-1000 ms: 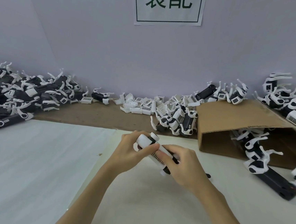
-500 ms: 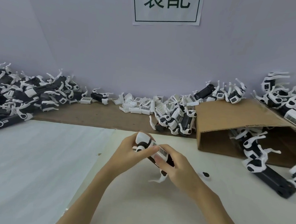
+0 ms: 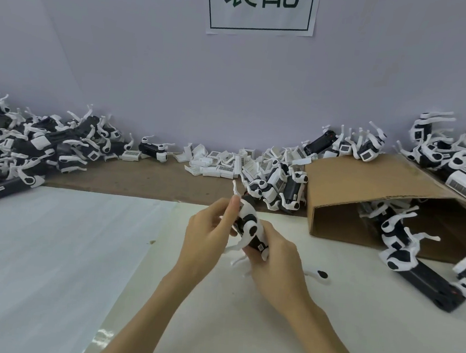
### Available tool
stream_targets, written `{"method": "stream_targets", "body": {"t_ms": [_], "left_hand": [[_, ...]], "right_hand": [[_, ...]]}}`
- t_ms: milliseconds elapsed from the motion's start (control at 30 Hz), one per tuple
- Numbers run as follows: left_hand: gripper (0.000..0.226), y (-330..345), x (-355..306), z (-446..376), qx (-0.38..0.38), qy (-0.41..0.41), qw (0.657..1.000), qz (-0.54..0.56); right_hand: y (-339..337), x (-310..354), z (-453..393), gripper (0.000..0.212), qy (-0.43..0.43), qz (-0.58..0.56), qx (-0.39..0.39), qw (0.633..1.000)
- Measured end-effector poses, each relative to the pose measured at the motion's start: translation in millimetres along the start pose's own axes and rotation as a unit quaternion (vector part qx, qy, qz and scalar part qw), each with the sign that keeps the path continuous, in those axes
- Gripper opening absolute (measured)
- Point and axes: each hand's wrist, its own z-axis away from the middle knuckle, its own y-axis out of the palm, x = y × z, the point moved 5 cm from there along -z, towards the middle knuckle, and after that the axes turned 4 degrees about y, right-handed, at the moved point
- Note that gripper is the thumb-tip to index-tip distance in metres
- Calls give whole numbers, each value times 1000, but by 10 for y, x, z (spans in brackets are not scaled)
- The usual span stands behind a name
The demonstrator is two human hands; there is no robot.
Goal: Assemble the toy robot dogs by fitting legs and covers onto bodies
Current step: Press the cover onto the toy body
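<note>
Left hand (image 3: 206, 239) and right hand (image 3: 277, 266) both grasp one toy dog (image 3: 249, 229) above the white table (image 3: 47, 258), the left pinching its upper end, the right curled round its lower end. A loose leg (image 3: 317, 275) lies just right of the right hand. Heaps of dogs (image 3: 30, 145) line the wall; a cardboard box (image 3: 367, 189) stands right.

Lilac wall (image 3: 151, 69), posted sign (image 3: 261, 7)
</note>
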Motion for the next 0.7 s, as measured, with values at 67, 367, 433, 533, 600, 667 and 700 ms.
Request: {"method": "stream_targets", "body": {"t_ms": [67,367,433,533,600,667,700], "left_hand": [[48,-12,-17,-8,11,3,1000,13],[45,97,-56,43,35,49,980,-189],[41,65,-3,10,29,1,994,-104],[44,-78,125,-54,26,-120,988,96],[60,-144,178,-80,39,-157,977,140],[69,-175,238,-94,42,-172,975,137],[71,-175,286,-96,47,-182,974,124]], "right_hand": [[44,-66,-8,28,13,-79,37,996],[45,-154,-31,47,3,-61,27,998],[21,-134,-47,53,39,-97,51,993],[-43,-123,-86,60,136,-214,103,962],[-59,-134,-95,61,169,-281,146,933],[-47,-122,-64,56,194,-325,193,905],[-40,-122,-48,52,209,-331,206,897]]}}
